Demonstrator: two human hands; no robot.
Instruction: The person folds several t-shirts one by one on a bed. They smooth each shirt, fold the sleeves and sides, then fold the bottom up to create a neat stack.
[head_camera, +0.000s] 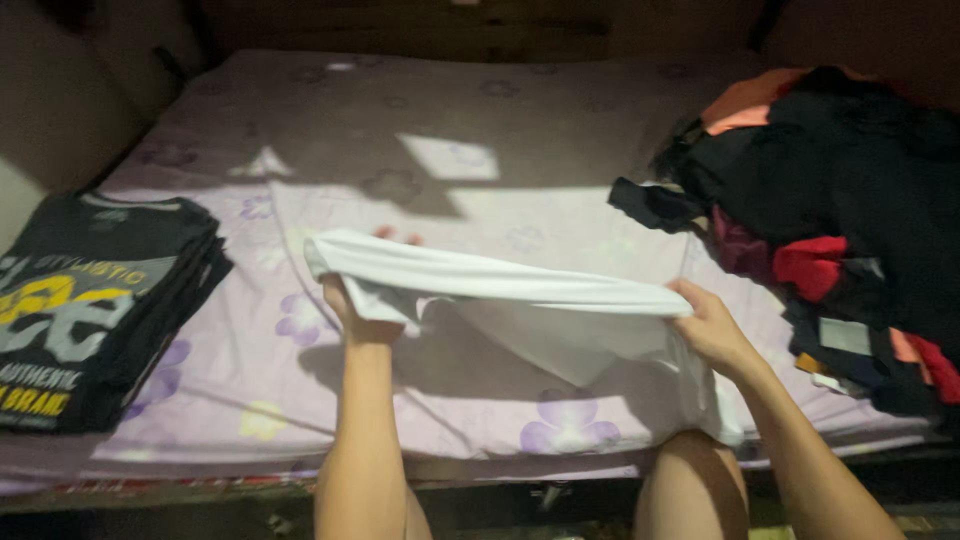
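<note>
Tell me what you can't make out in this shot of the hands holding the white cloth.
- White cloth: garment type unclear, folded and blurred, head view.
- Left hand: fingers hidden behind the cloth.
- Pile of clothes: cut off by the right edge, items too dark to separate.
- Folded dark shirts: count unclear.

No packages, signs or screens show. The only label is a small grey rectangular tag (845, 335) on a dark garment in the clothes heap (840, 190) at the right.
</note>
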